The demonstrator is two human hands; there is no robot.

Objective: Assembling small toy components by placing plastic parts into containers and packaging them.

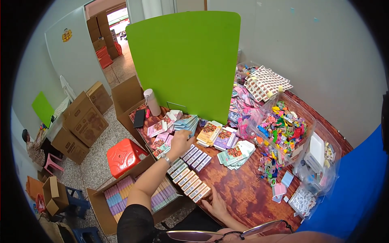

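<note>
My left hand (181,142) reaches across the table to the lower edge of a fanned pile of light-blue flat cartons (187,121). Its fingertips are partly hidden, so I cannot tell whether they grip one. Below that wrist stand rows of small filled boxes: purple boxes (196,157), green boxes (177,168) and orange boxes (193,185). At the near end of the orange row rests my right hand (219,207), thumb and fingers apart beside the last box. Pink flat cartons (157,128) lie left of the blue ones.
Flat orange cartons (209,133), purple cartons (225,139) and pale-green cartons (236,155) lie mid-table. A green divider (186,60) stands behind. Clear bins (283,125) of colourful trinkets fill the right. An open carton (106,218) of packed boxes, a red stool (125,156) and a bottle (152,102) are left.
</note>
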